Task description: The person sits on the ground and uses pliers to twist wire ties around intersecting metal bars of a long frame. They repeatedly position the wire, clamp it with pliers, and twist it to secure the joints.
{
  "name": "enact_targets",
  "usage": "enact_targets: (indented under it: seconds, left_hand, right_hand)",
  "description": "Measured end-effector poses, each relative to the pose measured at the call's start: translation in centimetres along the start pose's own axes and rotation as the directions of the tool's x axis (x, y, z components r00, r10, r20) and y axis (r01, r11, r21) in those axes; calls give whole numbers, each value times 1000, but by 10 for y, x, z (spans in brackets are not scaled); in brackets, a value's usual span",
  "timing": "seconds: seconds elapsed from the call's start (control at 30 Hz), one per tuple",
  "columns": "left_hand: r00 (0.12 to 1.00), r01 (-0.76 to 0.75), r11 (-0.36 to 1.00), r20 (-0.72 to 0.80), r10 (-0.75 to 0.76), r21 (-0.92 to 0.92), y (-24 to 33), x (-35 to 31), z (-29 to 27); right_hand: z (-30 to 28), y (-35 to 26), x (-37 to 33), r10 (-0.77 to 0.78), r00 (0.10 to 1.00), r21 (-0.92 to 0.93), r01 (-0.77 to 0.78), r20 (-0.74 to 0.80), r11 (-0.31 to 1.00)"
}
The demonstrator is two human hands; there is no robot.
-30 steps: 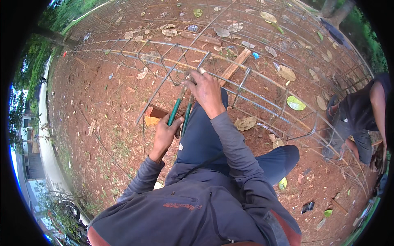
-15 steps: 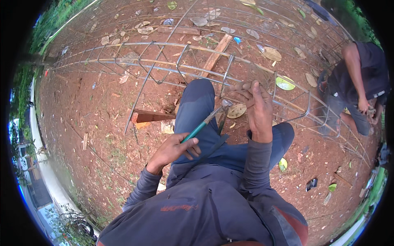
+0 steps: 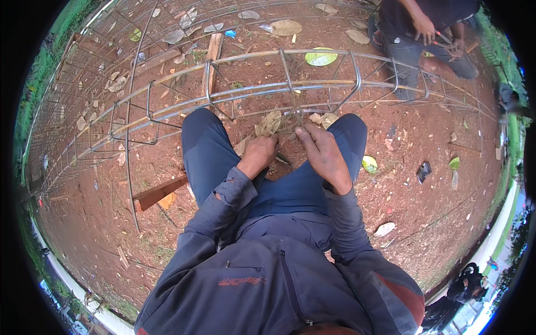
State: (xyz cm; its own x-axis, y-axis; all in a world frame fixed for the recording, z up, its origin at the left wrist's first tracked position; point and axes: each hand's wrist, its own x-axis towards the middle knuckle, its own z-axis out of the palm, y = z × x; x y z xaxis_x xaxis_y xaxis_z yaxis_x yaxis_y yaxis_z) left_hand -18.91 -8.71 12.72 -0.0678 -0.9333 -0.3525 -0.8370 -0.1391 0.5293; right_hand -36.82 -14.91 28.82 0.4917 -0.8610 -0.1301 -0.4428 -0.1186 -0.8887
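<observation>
My left hand is closed in a fist between my knees, and what its fingers hold is hidden under them. A short dark piece shows just beside it, too little to name. My right hand is closed close by, thumb against fingers, at a small bunch of thin brownish tie wire. Both hands sit just on my side of a long rebar cage, made of lengthwise bars with square stirrups. One stirrup stands straight ahead of the right hand.
A loose steel rod crosses the cage at left. Wooden boards lie on the red soil, one near my left knee and another under the cage. More rebar mesh spreads far left. A co-worker crouches at far right, holding a tool.
My view has swung right, so the cage and co-worker sit differently. The green-handled pincers seen in my left hand are out of sight. Both hands have come together, and the raised right hand has lowered.
</observation>
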Motion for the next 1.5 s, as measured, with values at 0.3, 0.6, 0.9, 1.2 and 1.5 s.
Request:
enact_targets:
  seconds: [0.3, 0.6, 0.9, 1.2, 1.5]
  left_hand:
    - [912, -281, 763, -409, 24, -582, 56, -58, -124]
    - [972, -230, 969, 29, 233, -93, 17, -106, -158]
    - [937, 95, 692, -171, -305, -716, 10, -110, -101]
    - [840, -96, 238, -207, -502, -967, -5, -65, -98]
    - [789, -126, 352, -309, -532, -927, -12, -53, -124]
  right_hand:
    - [30, 14, 8, -78, 979, 21, 76, 187, 997]
    - [26, -2, 32, -232, 832, -322, 430, 504, 843]
    - [43, -60, 82, -627, 590, -453, 802, 508, 388]
    - [49, -69, 128, -329, 936, -256, 351, 124, 901]
    - [108, -49, 165, -266, 958, 117, 254, 103, 960]
